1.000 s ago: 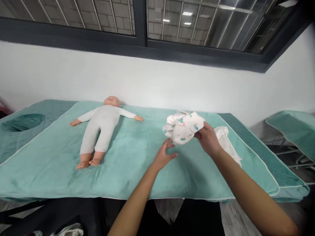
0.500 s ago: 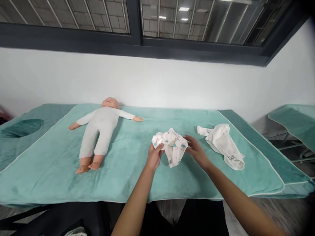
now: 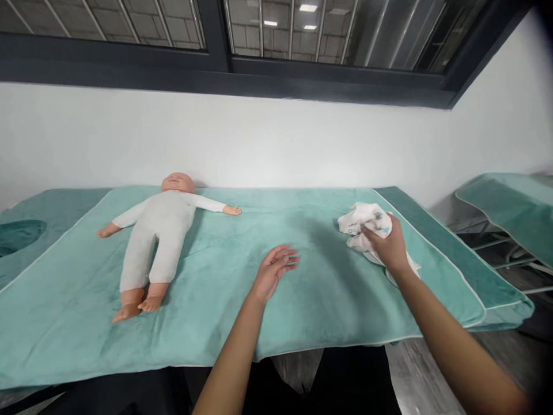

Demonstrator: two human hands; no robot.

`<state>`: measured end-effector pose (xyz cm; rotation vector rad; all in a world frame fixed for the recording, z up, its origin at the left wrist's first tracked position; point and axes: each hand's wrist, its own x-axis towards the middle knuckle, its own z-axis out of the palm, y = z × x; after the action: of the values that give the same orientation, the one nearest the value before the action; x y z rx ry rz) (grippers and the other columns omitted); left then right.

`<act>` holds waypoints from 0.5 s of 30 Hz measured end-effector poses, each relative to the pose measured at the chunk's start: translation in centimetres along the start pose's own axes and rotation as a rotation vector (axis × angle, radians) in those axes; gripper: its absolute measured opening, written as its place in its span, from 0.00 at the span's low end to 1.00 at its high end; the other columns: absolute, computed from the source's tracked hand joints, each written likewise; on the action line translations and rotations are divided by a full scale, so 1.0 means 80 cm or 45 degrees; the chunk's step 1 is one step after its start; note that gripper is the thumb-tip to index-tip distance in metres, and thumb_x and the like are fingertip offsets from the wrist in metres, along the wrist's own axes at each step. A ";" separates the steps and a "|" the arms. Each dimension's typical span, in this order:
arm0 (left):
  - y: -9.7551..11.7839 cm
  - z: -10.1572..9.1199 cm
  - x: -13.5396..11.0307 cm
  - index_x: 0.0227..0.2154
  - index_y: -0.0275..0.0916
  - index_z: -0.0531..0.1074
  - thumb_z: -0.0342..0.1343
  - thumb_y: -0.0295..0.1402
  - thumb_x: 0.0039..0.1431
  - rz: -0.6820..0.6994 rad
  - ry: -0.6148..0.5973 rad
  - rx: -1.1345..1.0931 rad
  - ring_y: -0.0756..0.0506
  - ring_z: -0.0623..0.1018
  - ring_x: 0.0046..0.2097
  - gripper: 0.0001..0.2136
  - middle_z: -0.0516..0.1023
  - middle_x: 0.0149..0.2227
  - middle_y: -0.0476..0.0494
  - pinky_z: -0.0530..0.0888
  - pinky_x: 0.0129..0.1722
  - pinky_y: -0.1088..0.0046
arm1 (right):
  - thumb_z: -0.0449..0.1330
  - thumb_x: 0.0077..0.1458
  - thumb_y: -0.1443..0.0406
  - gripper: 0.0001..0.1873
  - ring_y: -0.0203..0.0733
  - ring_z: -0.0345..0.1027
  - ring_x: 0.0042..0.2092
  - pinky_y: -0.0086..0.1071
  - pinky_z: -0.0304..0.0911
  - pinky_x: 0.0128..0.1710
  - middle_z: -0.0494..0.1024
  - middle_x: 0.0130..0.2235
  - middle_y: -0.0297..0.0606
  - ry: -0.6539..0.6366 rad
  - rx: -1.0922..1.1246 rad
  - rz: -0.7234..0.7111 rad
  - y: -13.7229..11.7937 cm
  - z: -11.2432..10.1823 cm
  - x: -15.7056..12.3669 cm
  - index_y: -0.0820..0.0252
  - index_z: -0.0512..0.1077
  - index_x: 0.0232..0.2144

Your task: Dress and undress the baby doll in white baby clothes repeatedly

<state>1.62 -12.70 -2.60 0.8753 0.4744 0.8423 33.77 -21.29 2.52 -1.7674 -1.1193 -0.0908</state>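
Here, cloth in right hand

Looks forward and down from the wearer's head, single view, close over the near side of the bed, roughly facing the wall and lower part of the window, near to left hand and right hand, yet fits the whole doll.
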 end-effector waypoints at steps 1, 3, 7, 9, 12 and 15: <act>0.000 0.000 0.002 0.49 0.37 0.74 0.64 0.34 0.56 -0.006 0.023 -0.017 0.39 0.80 0.48 0.18 0.78 0.50 0.35 0.73 0.52 0.56 | 0.64 0.49 0.45 0.44 0.56 0.64 0.58 0.50 0.59 0.60 0.68 0.58 0.49 -0.085 -0.058 0.028 0.016 -0.013 0.012 0.58 0.58 0.61; -0.001 -0.001 0.005 0.48 0.36 0.74 0.64 0.34 0.56 -0.028 0.047 -0.037 0.40 0.80 0.46 0.16 0.79 0.48 0.36 0.74 0.51 0.57 | 0.65 0.46 0.43 0.53 0.57 0.63 0.60 0.48 0.61 0.59 0.64 0.62 0.53 -0.298 -0.216 0.065 0.042 -0.034 0.021 0.60 0.52 0.65; -0.003 -0.002 0.005 0.45 0.35 0.74 0.64 0.33 0.56 -0.026 0.072 -0.051 0.41 0.80 0.45 0.15 0.79 0.46 0.37 0.74 0.50 0.59 | 0.66 0.43 0.42 0.58 0.63 0.64 0.59 0.52 0.65 0.52 0.61 0.63 0.57 -0.432 -0.650 0.035 0.078 -0.069 -0.014 0.59 0.48 0.68; -0.002 -0.002 0.004 0.45 0.35 0.74 0.64 0.33 0.56 -0.024 0.080 -0.052 0.42 0.80 0.44 0.14 0.79 0.46 0.37 0.75 0.50 0.59 | 0.64 0.46 0.43 0.47 0.65 0.61 0.60 0.55 0.63 0.52 0.64 0.62 0.53 -0.529 -0.824 -0.062 0.094 -0.088 -0.036 0.54 0.59 0.63; -0.001 0.001 0.003 0.44 0.35 0.74 0.64 0.33 0.55 -0.032 0.085 -0.044 0.42 0.80 0.43 0.14 0.79 0.45 0.37 0.75 0.50 0.60 | 0.60 0.50 0.47 0.26 0.61 0.66 0.55 0.51 0.64 0.48 0.73 0.55 0.48 -0.640 -0.840 -0.107 0.115 -0.119 -0.042 0.52 0.73 0.47; 0.000 0.002 0.002 0.43 0.35 0.74 0.64 0.34 0.55 -0.029 0.093 -0.043 0.43 0.80 0.43 0.14 0.79 0.44 0.37 0.75 0.49 0.60 | 0.57 0.51 0.45 0.20 0.54 0.72 0.35 0.45 0.65 0.34 0.78 0.34 0.48 -0.420 -0.626 0.127 0.114 -0.149 -0.010 0.55 0.74 0.30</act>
<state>1.81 -12.62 -2.50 0.8089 0.5317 0.8612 44.65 -31.57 1.67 -2.3364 -1.3178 -0.0123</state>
